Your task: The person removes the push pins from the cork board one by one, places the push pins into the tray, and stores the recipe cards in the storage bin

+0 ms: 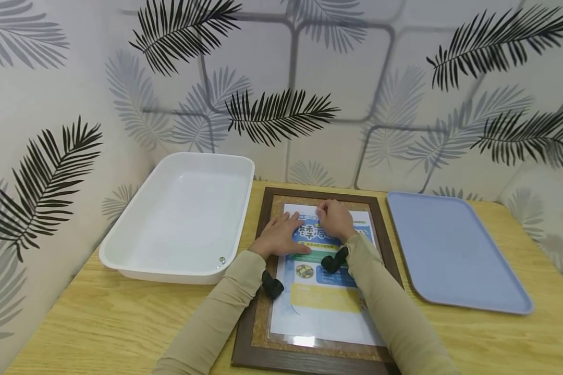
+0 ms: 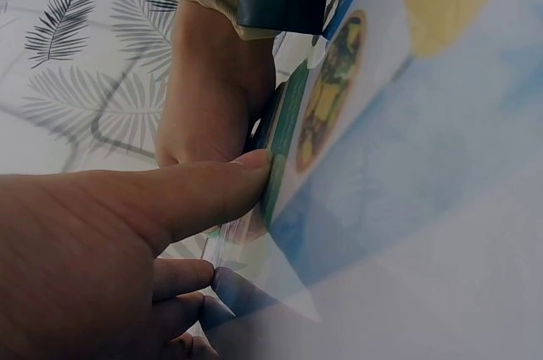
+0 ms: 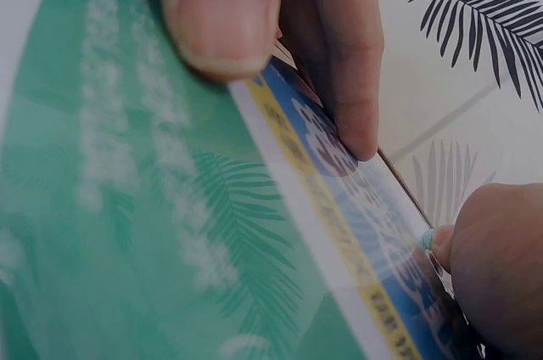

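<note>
A laminated poster (image 1: 326, 312) with blue, green and yellow panels lies on a cork board (image 1: 261, 328) in a brown frame (image 1: 314, 360). My left hand (image 1: 279, 234) rests on its upper left part with fingers spread, the thumb (image 2: 212, 194) stretched across the sheet. At the poster's top edge, my right hand (image 1: 336, 220) has its fingers curled. In the right wrist view that hand (image 3: 505, 267) pinches a small teal push pin (image 3: 428, 239) against the board; the pin's point is hidden.
To the left stands a white tray (image 1: 108, 250) with a small green and clear piece (image 1: 222, 260) in its near right corner. A flat blue-grey tray (image 1: 460, 250) lies right of the board. Behind the wooden table (image 1: 122, 323) rises a leaf-patterned wall covering (image 1: 328, 67).
</note>
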A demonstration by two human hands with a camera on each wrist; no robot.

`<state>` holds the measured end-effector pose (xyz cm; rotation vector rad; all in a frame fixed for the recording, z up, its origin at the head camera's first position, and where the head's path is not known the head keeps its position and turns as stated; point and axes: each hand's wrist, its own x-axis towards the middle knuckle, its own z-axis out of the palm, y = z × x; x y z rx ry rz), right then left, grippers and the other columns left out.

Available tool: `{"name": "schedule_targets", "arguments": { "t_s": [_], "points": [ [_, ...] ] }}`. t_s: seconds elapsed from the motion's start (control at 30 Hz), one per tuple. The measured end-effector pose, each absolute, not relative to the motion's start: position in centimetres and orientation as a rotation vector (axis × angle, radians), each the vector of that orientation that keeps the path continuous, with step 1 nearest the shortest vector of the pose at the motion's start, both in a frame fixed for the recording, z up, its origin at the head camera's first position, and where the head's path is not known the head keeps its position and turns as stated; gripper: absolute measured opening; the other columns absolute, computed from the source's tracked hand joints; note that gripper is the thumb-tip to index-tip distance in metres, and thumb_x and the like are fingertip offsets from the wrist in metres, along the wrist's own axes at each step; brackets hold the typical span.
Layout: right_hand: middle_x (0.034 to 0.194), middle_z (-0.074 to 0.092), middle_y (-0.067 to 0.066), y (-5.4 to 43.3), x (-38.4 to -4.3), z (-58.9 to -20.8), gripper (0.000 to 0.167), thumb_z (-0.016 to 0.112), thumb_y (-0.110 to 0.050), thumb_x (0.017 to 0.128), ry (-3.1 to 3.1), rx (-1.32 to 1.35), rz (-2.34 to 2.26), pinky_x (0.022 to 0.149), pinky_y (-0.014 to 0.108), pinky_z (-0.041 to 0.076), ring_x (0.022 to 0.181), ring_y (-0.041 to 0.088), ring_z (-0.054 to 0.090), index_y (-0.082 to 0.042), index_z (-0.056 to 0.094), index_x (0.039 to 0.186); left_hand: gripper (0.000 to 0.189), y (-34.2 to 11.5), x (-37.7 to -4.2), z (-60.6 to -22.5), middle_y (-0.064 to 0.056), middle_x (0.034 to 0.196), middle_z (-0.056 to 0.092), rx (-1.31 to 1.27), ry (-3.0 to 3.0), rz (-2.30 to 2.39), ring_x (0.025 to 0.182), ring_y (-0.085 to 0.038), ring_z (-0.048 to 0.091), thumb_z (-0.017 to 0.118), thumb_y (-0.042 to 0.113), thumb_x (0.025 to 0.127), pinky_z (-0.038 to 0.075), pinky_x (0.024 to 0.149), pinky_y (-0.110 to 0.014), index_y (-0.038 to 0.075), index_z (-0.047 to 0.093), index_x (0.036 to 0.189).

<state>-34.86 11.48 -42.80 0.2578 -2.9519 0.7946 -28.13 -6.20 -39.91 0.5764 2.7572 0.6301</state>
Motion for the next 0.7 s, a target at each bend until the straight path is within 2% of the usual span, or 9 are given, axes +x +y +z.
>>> {"name": "schedule_targets", "arguments": {
  "t_s": [0.7],
  "points": [
    [0.098,0.062,0.015,11.44,-34.72,-42.82,0.023,0.048,-0.017,0.099,-2.936,0.280,0.799,0.085,0.044,0.047,0.088,0.029,0.058,-0.002,0.066,0.100,0.078,-6.14,-28.27,-39.87,-0.008,0.160,0.022,0.566,2.756,0.647,0.150,-0.028,0.013,0.068,0.045,0.085,0.008,0.120,-0.049,0.012,0.039,0.148]
  ]
}}
